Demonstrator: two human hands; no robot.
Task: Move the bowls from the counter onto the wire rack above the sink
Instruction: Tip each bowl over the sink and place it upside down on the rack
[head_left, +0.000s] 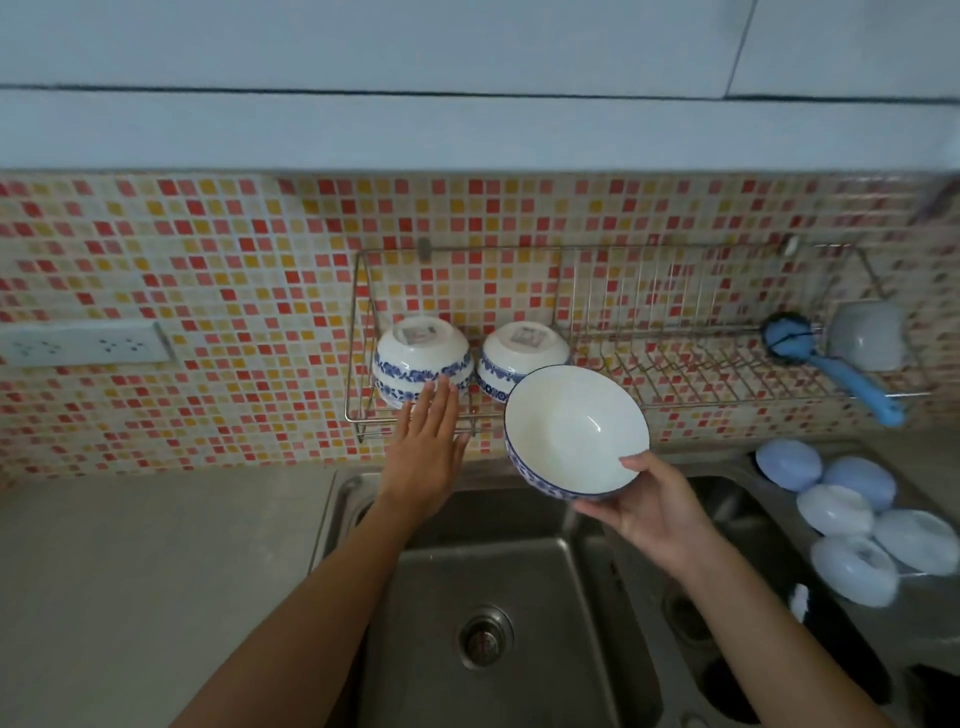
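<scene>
A wire rack (691, 395) hangs on the tiled wall above the sink (493, 582). Two stacks of white bowls with blue floral bands sit upside down at its left end: a left stack (421, 358) and a right stack (519, 351). My right hand (657, 506) grips the lower rim of another blue-banded white bowl (574, 428), tilted so its inside faces me, just below and in front of the right stack. My left hand (428, 447) is flat with fingers extended, fingertips at the lower edge of the left stack. Several upside-down pale bowls (857, 514) lie on the counter at the right.
A blue-handled dish brush (831, 364) and a grey cup (865, 335) occupy the rack's right end. A wall socket (85, 343) is at the left. A grey counter (156, 571) lies left of the sink. A cabinet overhangs above.
</scene>
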